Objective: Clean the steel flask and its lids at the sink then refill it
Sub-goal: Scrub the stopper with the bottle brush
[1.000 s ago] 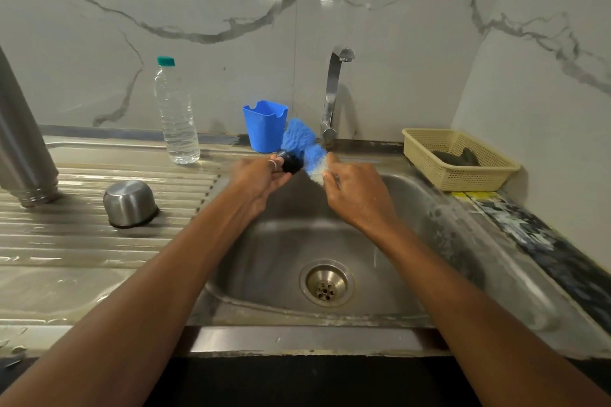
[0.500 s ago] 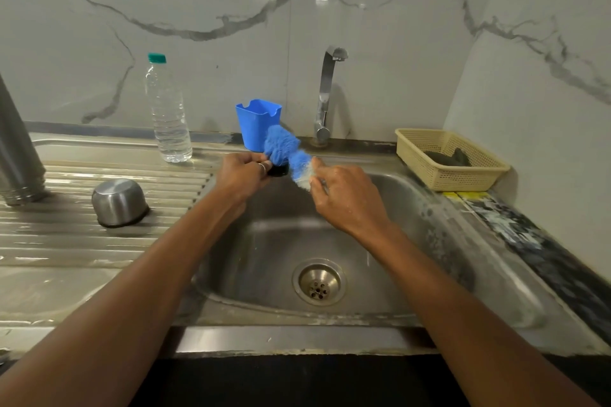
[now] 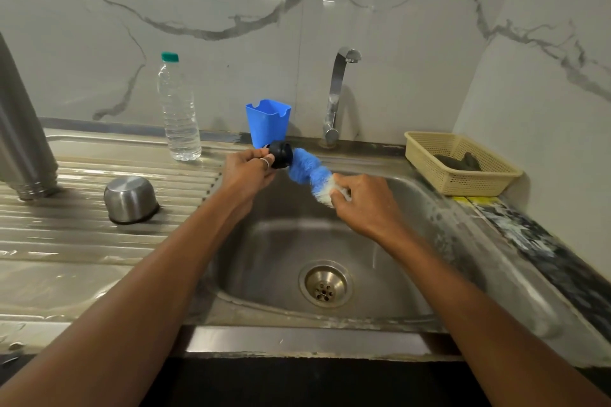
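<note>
Since a moment ago the hands have drawn apart. The blue brush (image 3: 307, 172) now stretches from the black lid (image 3: 281, 154) across to the right hand (image 3: 363, 205), above the far side of the sink (image 3: 264, 258). The left hand (image 3: 246, 172) pinches the lid in its fingertips, and the right hand is curled round the brush's handle end. At far left the steel flask (image 3: 23, 129) stands on the drainboard (image 3: 82, 241), with the steel cap (image 3: 130, 198) mouth down to its right. A water bottle (image 3: 178, 115), blue cup (image 3: 268, 124) and tap (image 3: 337, 92) line the far wall.
</note>
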Motion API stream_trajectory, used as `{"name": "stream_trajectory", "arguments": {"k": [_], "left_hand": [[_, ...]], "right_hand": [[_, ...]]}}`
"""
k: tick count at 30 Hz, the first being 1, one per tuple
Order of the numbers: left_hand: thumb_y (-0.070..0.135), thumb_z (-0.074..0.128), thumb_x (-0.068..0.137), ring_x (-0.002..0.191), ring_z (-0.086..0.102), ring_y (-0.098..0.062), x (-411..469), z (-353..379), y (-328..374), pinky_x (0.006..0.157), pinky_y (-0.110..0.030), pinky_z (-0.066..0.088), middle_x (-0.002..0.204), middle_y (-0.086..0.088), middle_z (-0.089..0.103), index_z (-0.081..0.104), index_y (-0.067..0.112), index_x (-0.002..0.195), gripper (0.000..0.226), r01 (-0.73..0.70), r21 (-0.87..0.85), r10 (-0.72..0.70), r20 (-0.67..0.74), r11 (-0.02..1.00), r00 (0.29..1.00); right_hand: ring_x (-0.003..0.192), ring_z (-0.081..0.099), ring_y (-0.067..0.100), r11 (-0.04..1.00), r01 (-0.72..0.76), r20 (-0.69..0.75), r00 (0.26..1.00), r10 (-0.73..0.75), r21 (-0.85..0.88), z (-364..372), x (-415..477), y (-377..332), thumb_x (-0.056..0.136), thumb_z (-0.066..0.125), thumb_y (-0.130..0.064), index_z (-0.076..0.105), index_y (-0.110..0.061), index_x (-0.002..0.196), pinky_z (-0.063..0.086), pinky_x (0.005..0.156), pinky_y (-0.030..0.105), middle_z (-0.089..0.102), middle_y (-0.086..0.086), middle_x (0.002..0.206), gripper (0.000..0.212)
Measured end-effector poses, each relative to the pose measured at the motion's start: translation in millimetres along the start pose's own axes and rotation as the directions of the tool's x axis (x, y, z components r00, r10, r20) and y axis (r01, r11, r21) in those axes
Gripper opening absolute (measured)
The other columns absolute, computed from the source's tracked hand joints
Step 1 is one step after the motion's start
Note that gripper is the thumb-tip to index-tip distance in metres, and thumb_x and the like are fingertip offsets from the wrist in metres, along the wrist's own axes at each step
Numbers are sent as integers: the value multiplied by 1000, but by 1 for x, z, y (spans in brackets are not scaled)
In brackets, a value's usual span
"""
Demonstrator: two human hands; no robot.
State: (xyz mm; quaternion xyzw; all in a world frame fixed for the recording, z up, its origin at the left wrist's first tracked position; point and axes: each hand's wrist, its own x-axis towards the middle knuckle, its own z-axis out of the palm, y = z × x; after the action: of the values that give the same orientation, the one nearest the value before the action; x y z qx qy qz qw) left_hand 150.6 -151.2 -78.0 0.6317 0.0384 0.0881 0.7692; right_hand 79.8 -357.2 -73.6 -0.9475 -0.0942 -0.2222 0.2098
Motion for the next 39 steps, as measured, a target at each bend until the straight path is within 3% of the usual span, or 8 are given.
{"name": "stream_trajectory", "arguments": {"k": [2, 6, 10, 17, 22, 26, 30, 39], "left_hand": [[6, 58, 101, 98, 69, -20, -1, 1, -1, 89, -34, 56, 107, -9, 69, 65, 15, 92, 15, 43, -22, -42, 38, 999, 998], [13, 55, 104, 99, 71, -19, -6, 9, 1, 92, -37, 57, 111, -10, 71, 63, 8, 115, 14, 166, -155, -142, 159, 974, 977], [18, 53, 106, 92, 73, -19, -6, 9, 6, 76, -30, 59, 107, -12, 72, 57, 4, 127, 25, 215, -261, -180, 152, 941, 972], [20, 50, 108, 91, 72, -21, -11, 12, 10, 70, -28, 62, 106, -13, 71, 52, 1, 134, 33, 229, -326, -184, 163, 917, 969], [22, 50, 108, 94, 73, -21, -12, 14, 10, 70, -27, 62, 112, -15, 71, 51, 1, 138, 37, 223, -278, -175, 186, 934, 967], [22, 49, 108, 107, 71, -25, -8, 9, 9, 83, -31, 60, 118, -17, 70, 50, 0, 138, 37, 216, -274, -171, 180, 937, 969], [21, 51, 107, 97, 72, -22, -10, 12, 8, 77, -30, 60, 112, -15, 71, 52, 1, 133, 32, 221, -266, -179, 172, 938, 969], [21, 52, 107, 93, 74, -20, -10, 11, 8, 70, -27, 62, 114, -16, 71, 52, 1, 133, 33, 215, -250, -173, 178, 944, 969]], "right_hand": [[72, 61, 26, 999, -35, -43, 998, 36, 26, -2, 1, -2, 91, 59, -23, 70, -16, 85, 45, 63, 34, 65, 1, 72, 15], [96, 67, 31, 992, -45, -179, 982, 66, 121, -5, 3, -9, 96, 60, -22, 69, -8, 118, 53, 81, 40, 74, 13, 104, 29], [89, 68, 26, 983, 125, -236, 968, -90, 137, 2, -2, -17, 97, 59, -25, 66, -8, 122, 55, 78, 42, 74, 9, 100, 30], [86, 68, 29, 969, 240, -264, 940, -217, 58, 4, 0, -18, 98, 57, -24, 61, -7, 136, 54, 73, 40, 73, 13, 100, 42], [83, 68, 33, 982, 184, -298, 941, -163, 42, 3, 10, -12, 97, 57, -18, 65, -1, 126, 54, 73, 44, 73, 17, 95, 35], [83, 67, 34, 963, 270, -258, 931, -257, 17, 4, 2, -20, 96, 56, -24, 62, -5, 134, 55, 72, 43, 72, 18, 95, 43], [82, 67, 36, 982, 190, -273, 945, -179, 17, 2, 10, -13, 96, 58, -18, 67, 1, 120, 55, 72, 45, 72, 20, 92, 31], [78, 66, 29, 985, 171, -249, 954, -165, 1, 0, 9, -9, 99, 57, -20, 67, 1, 121, 54, 71, 41, 73, 19, 93, 33]]}}
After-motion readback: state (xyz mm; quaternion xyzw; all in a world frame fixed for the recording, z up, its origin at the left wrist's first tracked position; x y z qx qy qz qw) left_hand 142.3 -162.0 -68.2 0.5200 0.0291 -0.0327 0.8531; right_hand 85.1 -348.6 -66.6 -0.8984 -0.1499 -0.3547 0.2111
